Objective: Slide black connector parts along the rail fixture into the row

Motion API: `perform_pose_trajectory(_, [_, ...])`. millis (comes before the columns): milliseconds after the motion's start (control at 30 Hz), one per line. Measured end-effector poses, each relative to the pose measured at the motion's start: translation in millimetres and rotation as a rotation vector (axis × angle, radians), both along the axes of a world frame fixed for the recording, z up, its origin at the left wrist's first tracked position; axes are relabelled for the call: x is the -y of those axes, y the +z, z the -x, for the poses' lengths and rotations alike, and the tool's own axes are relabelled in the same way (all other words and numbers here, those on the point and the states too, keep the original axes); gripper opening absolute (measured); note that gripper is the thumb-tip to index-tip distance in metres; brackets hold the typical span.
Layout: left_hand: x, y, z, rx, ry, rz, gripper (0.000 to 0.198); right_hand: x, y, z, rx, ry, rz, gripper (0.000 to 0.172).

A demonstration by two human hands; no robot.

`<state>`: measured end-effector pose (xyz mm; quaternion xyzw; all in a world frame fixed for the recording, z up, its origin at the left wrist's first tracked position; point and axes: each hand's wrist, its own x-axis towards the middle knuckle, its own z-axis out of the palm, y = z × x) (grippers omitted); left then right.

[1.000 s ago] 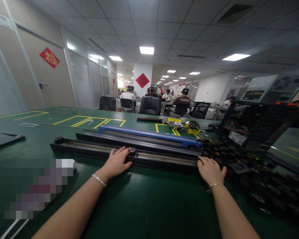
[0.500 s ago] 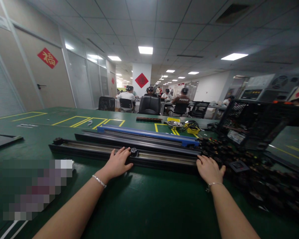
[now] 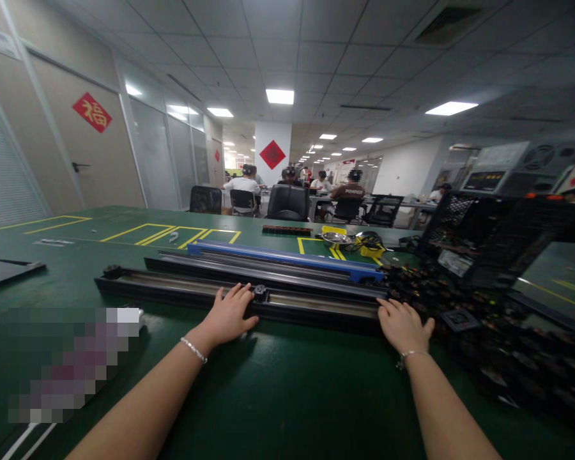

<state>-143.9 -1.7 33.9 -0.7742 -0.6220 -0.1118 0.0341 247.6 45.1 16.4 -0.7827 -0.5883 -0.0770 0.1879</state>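
A long black rail (image 3: 316,313) with a pale metal inner channel lies across the table in front of me. A small black slider block (image 3: 260,292) sits in its channel near the middle. My left hand (image 3: 230,314) rests on the rail just left of the block, fingers spread and thumb stretched out. The fingertips are at the block's left side. At the rail's right end lies my right hand (image 3: 405,327), its fingers over the edge and its thumb apart. Behind are a second dark rail (image 3: 268,273) and a blue rail (image 3: 287,258).
Dark tangled parts (image 3: 498,345) and a black open-fronted case (image 3: 479,236) crowd the right side. A pixelated object (image 3: 76,364) with white cables lies left. A metal bowl (image 3: 336,238) stands at the back. Several people sit at tables beyond the green table (image 3: 287,402).
My left hand and the slider block have shifted slightly to the right along the rail. My right hand stays at the rail's right end.
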Motion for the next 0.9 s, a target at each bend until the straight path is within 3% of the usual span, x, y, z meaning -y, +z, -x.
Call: perform_pose_trajectory(900, [0.4, -0.8, -3.5, 0.000, 0.005, 0.014, 0.058, -2.0, -2.8, -3.2, 0.006, 0.002, -0.006, 0.046])
